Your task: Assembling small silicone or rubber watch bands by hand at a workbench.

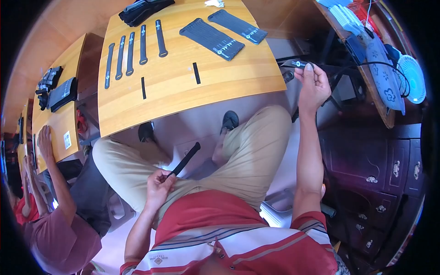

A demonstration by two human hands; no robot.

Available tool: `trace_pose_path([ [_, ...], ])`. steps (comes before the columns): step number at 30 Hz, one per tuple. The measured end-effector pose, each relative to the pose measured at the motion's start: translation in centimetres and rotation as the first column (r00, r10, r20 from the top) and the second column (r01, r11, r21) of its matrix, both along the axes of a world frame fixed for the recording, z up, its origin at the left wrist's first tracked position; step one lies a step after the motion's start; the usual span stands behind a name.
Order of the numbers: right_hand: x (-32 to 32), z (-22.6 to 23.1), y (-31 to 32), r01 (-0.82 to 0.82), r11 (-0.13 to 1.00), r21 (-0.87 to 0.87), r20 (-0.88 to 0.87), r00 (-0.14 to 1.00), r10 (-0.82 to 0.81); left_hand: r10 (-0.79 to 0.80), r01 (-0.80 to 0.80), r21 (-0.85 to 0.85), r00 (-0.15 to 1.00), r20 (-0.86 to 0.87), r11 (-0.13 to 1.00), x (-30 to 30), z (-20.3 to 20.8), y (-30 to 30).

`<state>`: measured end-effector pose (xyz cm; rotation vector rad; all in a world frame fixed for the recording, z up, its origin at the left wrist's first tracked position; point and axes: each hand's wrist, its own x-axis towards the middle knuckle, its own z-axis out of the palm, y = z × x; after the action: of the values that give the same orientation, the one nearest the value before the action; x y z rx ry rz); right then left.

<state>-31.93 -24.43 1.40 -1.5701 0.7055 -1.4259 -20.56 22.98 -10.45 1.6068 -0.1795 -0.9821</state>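
My left hand [158, 187], low over my lap, is closed on one end of a black strap [185, 158]; its rounded far end points up and to the right. Past the table's right corner, my right hand [315, 85] pinches another dark strap [297, 63] with a pale printed mark. On the wooden table [220, 75], several single dark grey straps [130, 52] lie roughly side by side at the left. Two fanned rows of overlapping straps, a nearer one [211, 39] and a farther one [239, 26], lie at the far right of the table.
Two short black strips [196, 73] are on the table near its front. A black bundle [145, 10] is at the far edge. To the right are a light blue fan [411, 79] on a side table and dark drawers [366, 160]. Another person [59, 229] sits at my left.
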Motion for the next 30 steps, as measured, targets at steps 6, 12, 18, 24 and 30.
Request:
trace_pose_path([
  [6, -0.3, -2.7, 0.9, -0.173, 0.69, -0.703, -0.454, 0.856, -0.248, 0.004, -0.004, 0.039, 1.0, -0.002, 0.999, -0.1, 0.4, -1.0],
  [12, 0.4, -5.7, 2.5, -0.408, 0.685, -0.603, -0.681, 0.711, -0.176, -0.017, 0.018, 0.037, 1.0, -0.01, 0.999, -0.1, 0.1, -0.8],
  [18, 0.3, -5.0, 3.3, -0.407, 0.707, -0.578, -0.686, 0.712, -0.151, -0.009, 0.009, 0.031, 1.0, -0.002, 0.999, -0.1, -0.6, -0.6],
  [24, 0.2, -5.1, 4.2, -0.404, 0.715, -0.571, -0.698, 0.697, -0.164, -0.003, 0.004, 0.037, 1.0, -0.017, 0.999, -0.2, -0.5, -0.7],
  [30, -0.3, -5.1, 4.5, -0.401, 0.712, -0.577, -0.698, 0.694, -0.175, -0.008, 0.008, 0.027, 1.0, -0.024, 1.0, -0.3, -0.3, -1.4],
])
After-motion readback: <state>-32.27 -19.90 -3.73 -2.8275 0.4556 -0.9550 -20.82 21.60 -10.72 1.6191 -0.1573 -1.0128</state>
